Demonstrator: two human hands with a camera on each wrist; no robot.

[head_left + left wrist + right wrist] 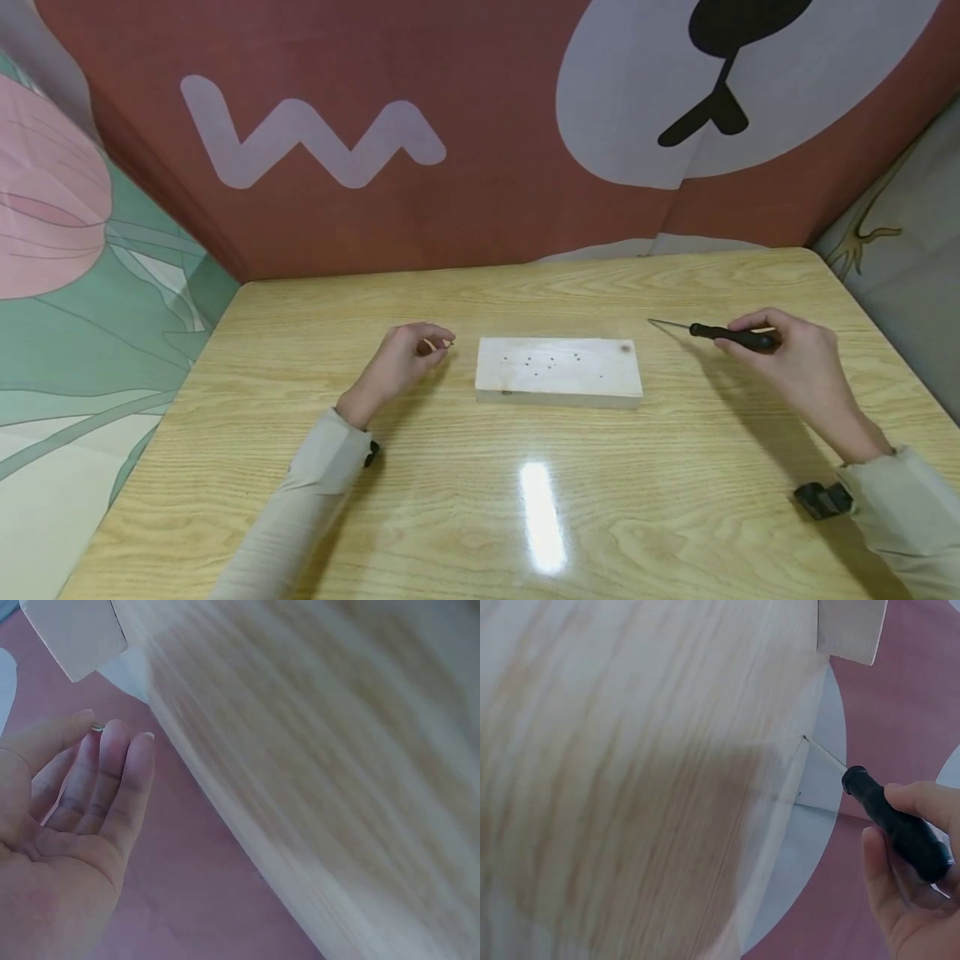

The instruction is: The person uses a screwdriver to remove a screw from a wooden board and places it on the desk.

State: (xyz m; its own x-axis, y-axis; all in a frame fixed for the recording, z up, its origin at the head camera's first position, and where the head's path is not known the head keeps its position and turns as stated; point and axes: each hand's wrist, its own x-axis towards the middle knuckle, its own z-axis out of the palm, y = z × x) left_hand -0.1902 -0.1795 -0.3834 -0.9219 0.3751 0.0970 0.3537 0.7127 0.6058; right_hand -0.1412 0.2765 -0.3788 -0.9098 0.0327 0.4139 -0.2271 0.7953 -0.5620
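Observation:
A pale wooden block [558,385] lies flat on the table, with several small dark holes scattered over its top and a brown knot at its far right corner. Left of it, my left hand [401,362] pinches a tiny brass-coloured screw [97,727] between thumb and fingertips; most of the screw is hidden by the fingers. On the block's right side, my right hand [798,358] holds a screwdriver [738,336] by its black handle, between thumb and fingers. Its thin metal shaft points left, the tip apart from the block and near its far right corner.
The wood-grain table [420,517] has a bright light reflection in front of the block. A red patterned cloth wall [495,217] stands along the far edge, with printed cloth also at the left and right sides. Each wrist wears a dark camera mount [823,500].

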